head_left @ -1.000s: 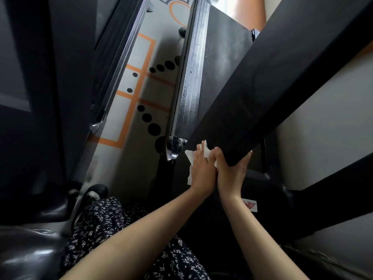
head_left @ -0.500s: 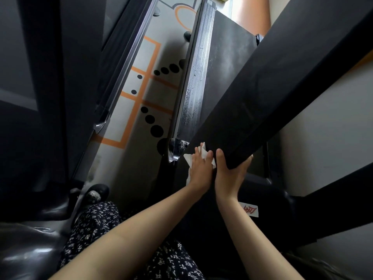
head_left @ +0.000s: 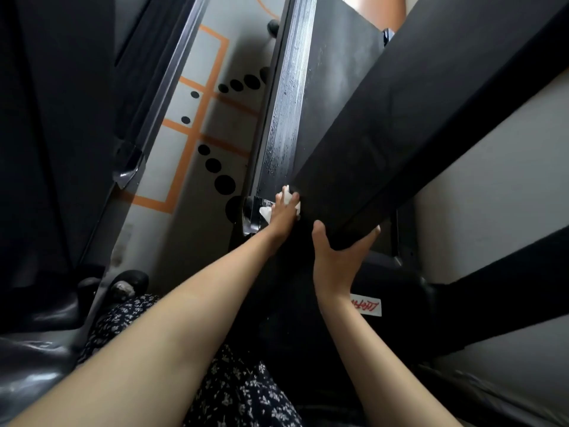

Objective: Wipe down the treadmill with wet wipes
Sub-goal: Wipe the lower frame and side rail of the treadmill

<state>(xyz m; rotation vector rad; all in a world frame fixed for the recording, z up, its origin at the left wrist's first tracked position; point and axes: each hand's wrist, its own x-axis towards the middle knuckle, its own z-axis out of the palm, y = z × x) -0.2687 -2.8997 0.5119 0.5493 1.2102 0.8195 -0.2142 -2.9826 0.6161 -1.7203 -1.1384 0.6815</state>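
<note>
The black treadmill runs away from me, with its ribbed side rail [head_left: 286, 118] and dark belt [head_left: 341, 69]. A wide black upright beam [head_left: 415, 124] of the treadmill slants across the right. My left hand [head_left: 281, 215] presses a white wet wipe [head_left: 288, 197] with straight fingers against the lower left edge of this beam, close to the rail's end cap [head_left: 252, 217]. My right hand [head_left: 337, 260] grips the bottom end of the beam, thumb on the left face and fingers wrapped under it.
A second treadmill [head_left: 144, 97] stands at the left across a grey floor [head_left: 191, 167] with orange lines and black dots. A white wall [head_left: 492, 167] is at the right. The motor cover bears a white label [head_left: 366, 306]. My patterned skirt [head_left: 240, 392] is at the bottom.
My left hand has slid the wipe forward along the beam's edge, away from my right hand, which keeps its hold on the beam's end. The view has tilted slightly.
</note>
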